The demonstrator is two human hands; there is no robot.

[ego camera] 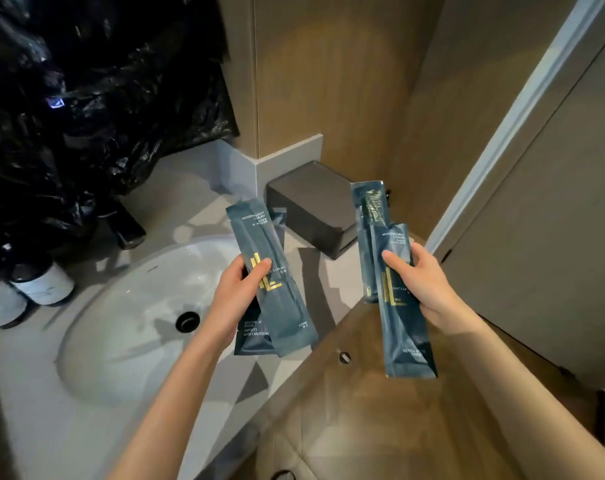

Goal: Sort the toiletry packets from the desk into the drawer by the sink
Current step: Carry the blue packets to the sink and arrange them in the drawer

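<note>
My left hand [237,294] grips two dark teal toiletry packets with gold logos; the front one is the comb packet [280,306], and a second packet [251,342] peeks out behind it. They hang over the right rim of the sink. My right hand [424,284] holds two more teal packets: a long dental kit packet [405,337] in front and a toothbrush packet [368,216] behind it. These are above the wooden cabinet front [380,410], which has a small round fitting [344,357]. No open drawer shows.
A white oval sink [128,323] with a dark drain [187,321] is set in the grey counter [34,427]. A dark grey box [311,206] stands in the back corner. Two white bottles [41,282] and a black faucet [126,226] sit left, under black plastic sheeting [86,98].
</note>
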